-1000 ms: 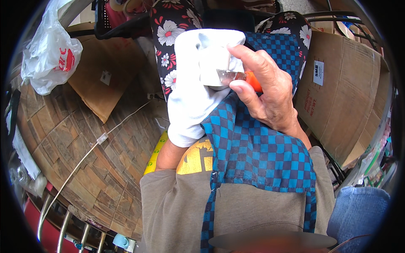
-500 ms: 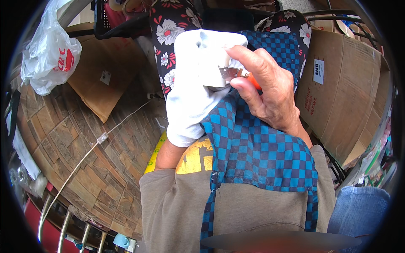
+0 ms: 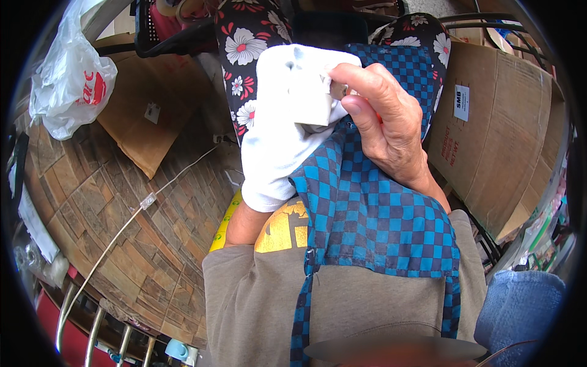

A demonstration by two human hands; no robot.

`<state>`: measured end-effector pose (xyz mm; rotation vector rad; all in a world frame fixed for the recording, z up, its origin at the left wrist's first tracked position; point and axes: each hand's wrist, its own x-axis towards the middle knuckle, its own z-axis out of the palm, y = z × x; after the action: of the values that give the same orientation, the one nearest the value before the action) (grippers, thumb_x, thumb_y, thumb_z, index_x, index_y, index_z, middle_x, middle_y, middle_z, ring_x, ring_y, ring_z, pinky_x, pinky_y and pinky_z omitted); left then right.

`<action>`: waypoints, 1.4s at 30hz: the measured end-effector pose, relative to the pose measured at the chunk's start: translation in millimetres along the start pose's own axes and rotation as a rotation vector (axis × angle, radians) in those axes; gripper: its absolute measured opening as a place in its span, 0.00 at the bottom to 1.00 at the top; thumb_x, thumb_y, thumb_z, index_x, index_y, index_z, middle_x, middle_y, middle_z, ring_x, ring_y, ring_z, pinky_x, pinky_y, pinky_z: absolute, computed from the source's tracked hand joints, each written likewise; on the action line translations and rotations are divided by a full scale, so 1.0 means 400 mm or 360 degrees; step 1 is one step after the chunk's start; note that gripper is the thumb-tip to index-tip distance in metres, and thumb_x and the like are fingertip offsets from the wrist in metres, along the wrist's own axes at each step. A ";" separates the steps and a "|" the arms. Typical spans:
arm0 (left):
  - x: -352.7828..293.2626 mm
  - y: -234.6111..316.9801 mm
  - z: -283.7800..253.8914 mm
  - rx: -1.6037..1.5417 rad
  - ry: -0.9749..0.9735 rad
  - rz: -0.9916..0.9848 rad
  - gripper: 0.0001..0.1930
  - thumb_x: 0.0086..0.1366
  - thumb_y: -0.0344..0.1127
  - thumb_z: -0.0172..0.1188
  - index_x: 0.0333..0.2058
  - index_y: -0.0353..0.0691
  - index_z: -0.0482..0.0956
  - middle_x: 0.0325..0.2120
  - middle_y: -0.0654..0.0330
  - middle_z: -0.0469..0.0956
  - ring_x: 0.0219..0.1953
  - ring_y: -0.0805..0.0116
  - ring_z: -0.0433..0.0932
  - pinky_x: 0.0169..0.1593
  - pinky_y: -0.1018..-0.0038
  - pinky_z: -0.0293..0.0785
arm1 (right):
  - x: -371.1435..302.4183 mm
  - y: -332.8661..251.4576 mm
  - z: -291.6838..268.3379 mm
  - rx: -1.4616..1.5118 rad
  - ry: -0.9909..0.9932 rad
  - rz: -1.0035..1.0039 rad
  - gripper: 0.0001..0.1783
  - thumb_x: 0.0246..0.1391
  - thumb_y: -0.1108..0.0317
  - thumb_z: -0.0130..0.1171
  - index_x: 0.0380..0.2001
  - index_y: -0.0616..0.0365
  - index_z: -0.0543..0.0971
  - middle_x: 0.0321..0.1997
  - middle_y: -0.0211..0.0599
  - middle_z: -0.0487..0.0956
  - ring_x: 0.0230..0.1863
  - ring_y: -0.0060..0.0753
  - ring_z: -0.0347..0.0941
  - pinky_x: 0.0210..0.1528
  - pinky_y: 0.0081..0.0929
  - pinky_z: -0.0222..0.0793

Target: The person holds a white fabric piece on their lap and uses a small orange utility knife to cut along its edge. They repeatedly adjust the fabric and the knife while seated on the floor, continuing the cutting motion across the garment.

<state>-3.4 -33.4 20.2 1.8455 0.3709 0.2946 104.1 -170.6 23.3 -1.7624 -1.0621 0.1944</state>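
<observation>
A white sock-like cloth (image 3: pixel 272 137) covers my left hand and wrist, so its fingers are hidden. Against the cloth, a smooth white block-like piece (image 3: pixel 313 107) faces up; I cannot tell what grips it. At its right edge, my right hand (image 3: pixel 388 113) is closed, with thumb and forefinger curled around a small orange-handled metal blade tool (image 3: pixel 338 92). Most of the tool is now behind the fingers. Below the hands, a blue-and-black checked apron (image 3: pixel 373 214) lies over my lap and front.
To the right stands a large cardboard box (image 3: pixel 489 122). At left are a white plastic bag (image 3: pixel 67 79), a brown cardboard sheet (image 3: pixel 147 116) and a white cord (image 3: pixel 116 238) with an inline switch on the tiled floor. A black crate (image 3: pixel 147 37) is beyond.
My right hand has turned slightly, and the metal blade that showed beside the white piece is now mostly covered by the fingers. The white cloth has shifted a little to the right.
</observation>
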 end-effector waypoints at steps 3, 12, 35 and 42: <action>0.015 -0.058 0.018 0.0000 0.0071 0.0332 0.25 0.62 0.34 0.70 0.57 0.44 0.76 0.49 0.59 0.81 0.49 0.62 0.82 0.52 0.72 0.78 | -0.002 0.017 0.013 -0.0086 0.0092 -0.0053 0.16 0.60 0.70 0.63 0.52 0.56 0.80 0.38 0.38 0.82 0.34 0.29 0.78 0.36 0.24 0.76; -0.022 -0.043 0.007 0.0146 0.0040 0.0112 0.28 0.59 0.34 0.72 0.58 0.42 0.75 0.50 0.57 0.80 0.49 0.60 0.82 0.52 0.70 0.78 | -0.006 -0.026 -0.009 0.0064 -0.0049 0.0086 0.26 0.55 0.66 0.69 0.57 0.56 0.78 0.43 0.46 0.83 0.38 0.40 0.83 0.38 0.30 0.79; 0.004 -0.024 0.004 0.0320 0.0042 0.0265 0.28 0.58 0.35 0.73 0.57 0.46 0.75 0.50 0.57 0.79 0.48 0.59 0.82 0.50 0.68 0.79 | -0.005 -0.014 -0.008 -0.0119 0.0062 -0.0019 0.21 0.53 0.66 0.70 0.52 0.49 0.82 0.39 0.37 0.83 0.32 0.37 0.82 0.34 0.30 0.79; -0.012 -0.030 0.009 0.0323 0.0065 0.0193 0.26 0.59 0.36 0.73 0.56 0.47 0.76 0.48 0.59 0.81 0.45 0.63 0.84 0.47 0.71 0.81 | -0.003 -0.002 -0.015 0.0144 0.0013 0.0079 0.21 0.54 0.69 0.69 0.52 0.53 0.82 0.44 0.42 0.84 0.39 0.41 0.84 0.41 0.30 0.81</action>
<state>-7.7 -35.2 7.8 2.0684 0.3267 0.3899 106.3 -175.5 26.6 -1.7076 -0.9894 0.2621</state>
